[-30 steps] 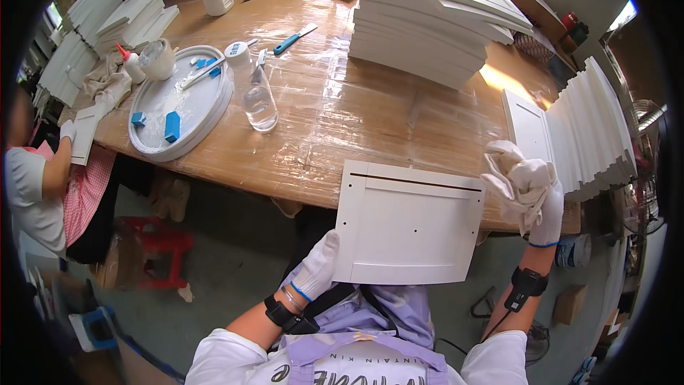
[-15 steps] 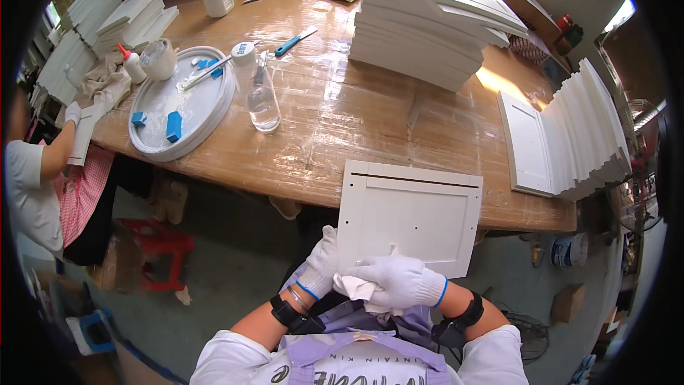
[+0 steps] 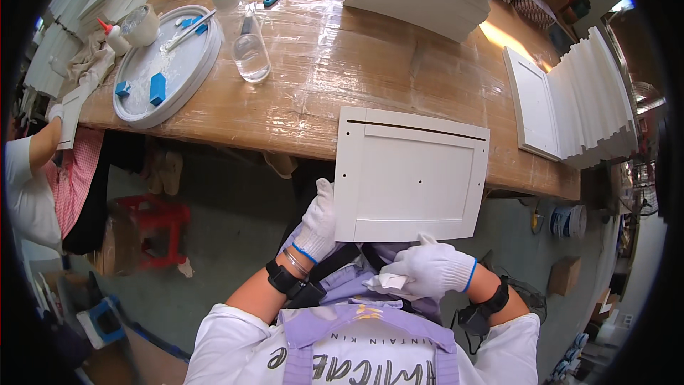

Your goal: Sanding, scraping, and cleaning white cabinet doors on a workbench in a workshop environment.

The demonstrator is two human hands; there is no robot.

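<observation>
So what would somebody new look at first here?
Probably the big white panel near the middle, with the gloved left hand at its left edge. Then the blue blocks in the round tray at the left of the table, and the red stool below.

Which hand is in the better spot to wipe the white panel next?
Probably the right hand: it holds the pale cloth and is close to the lower edge of the white panel. The left hand is at the panel's left edge, seemingly steadying it.
</observation>
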